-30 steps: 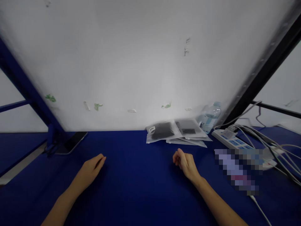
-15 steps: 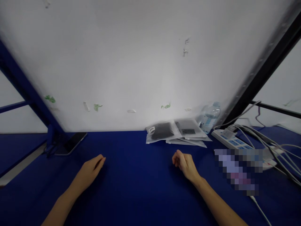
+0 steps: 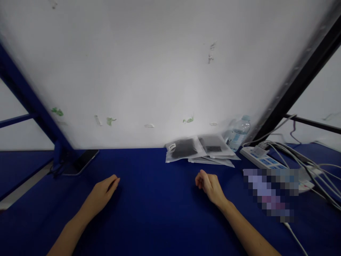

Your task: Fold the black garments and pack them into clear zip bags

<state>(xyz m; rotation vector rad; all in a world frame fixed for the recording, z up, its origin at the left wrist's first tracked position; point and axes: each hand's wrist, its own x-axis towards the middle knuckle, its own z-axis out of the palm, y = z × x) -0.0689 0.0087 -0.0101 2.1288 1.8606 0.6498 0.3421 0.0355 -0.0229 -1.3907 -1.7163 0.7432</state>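
My left hand (image 3: 103,193) rests on the blue tabletop (image 3: 157,213), its fingers curled in and the thumb alongside them. No object shows in it. Across the table, my right hand (image 3: 210,186) lies on its side in a loose fist, also with nothing visible inside. Just beyond the right hand are several clear zip bags (image 3: 183,149) with dark flat contents, stacked by the wall and not touched. A dark phone (image 3: 84,160) lies past the left hand, near the blue post.
At the right stands a white power strip (image 3: 269,163) with plugs and tangled cables. A pixelated object (image 3: 269,195) with a white cable lies before it. A water bottle (image 3: 238,135) stands behind the bags. A white wall (image 3: 149,71) closes off the back, between a blue post (image 3: 42,110) and a black one.
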